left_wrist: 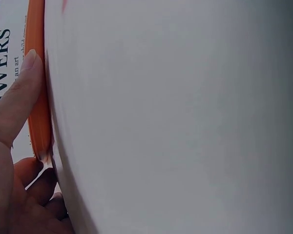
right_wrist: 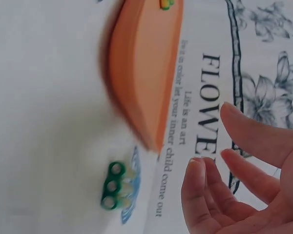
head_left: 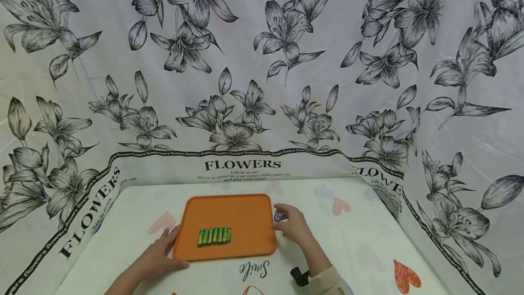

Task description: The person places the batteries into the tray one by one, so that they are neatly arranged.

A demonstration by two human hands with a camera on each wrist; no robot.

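Note:
An orange tray (head_left: 241, 211) lies on the table and carries several green-and-yellow batteries (head_left: 214, 236) in a side-by-side row, left of its middle. My left hand (head_left: 157, 255) holds the tray's near left corner. In the left wrist view the thumb (left_wrist: 31, 73) lies along the tray's side wall, with the other fingers curled round the corner. Beside the tray's right edge is my right hand (head_left: 292, 226), thumb and fingers apart with nothing between them. The right wrist view shows three green batteries (right_wrist: 112, 185) end-on, on the table off the tray's right side.
A blue printed pattern (right_wrist: 132, 187) lies on the tablecloth near the three batteries. A white flower-printed curtain (head_left: 245, 104) surrounds the table at the back and sides. A black object (head_left: 300, 277) sits by the right wrist.

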